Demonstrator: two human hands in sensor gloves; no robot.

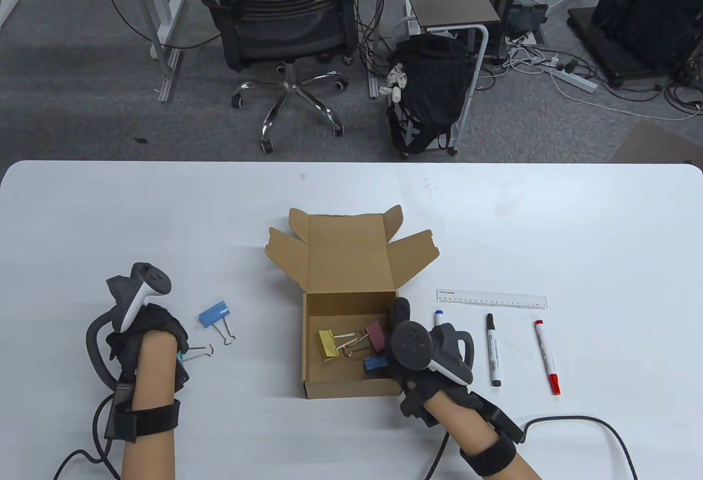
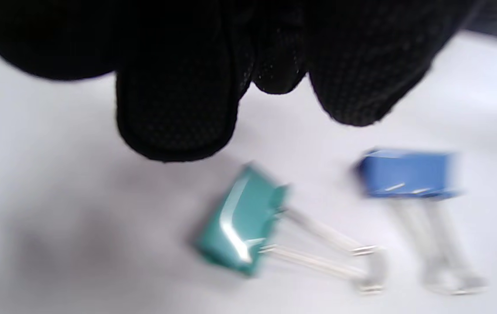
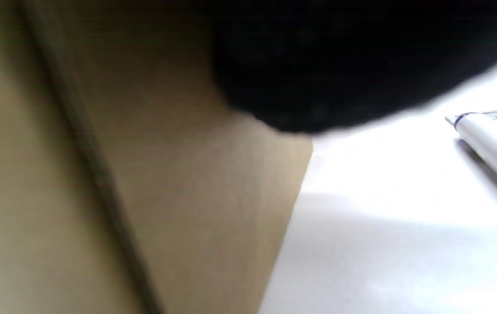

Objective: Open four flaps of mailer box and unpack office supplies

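The brown mailer box (image 1: pixel 329 386) stands open at the table's middle, its flaps spread out behind it. Inside lie a yellow binder clip (image 1: pixel 327 345), a maroon one (image 1: pixel 376 333) and a blue one (image 1: pixel 374 364). My right hand (image 1: pixel 398 331) reaches over the box's right wall, close to the blue and maroon clips; its fingertips are hidden. The right wrist view shows only the box's outer wall (image 3: pixel 165 196) and blurred glove. My left hand (image 1: pixel 148 331) is at the left, its fingers (image 2: pixel 178 109) hanging free above a teal binder clip (image 2: pixel 242 222). Another blue clip (image 2: pixel 407 174) lies beside it.
Right of the box lie a clear ruler (image 1: pixel 491 300), a blue-capped marker (image 1: pixel 439 318) partly under my right hand, a black marker (image 1: pixel 493 351) and a red marker (image 1: pixel 547 356). The teal clip's wire handles (image 1: pixel 199 351) point right, towards the box. Glove cables trail off the front edge.
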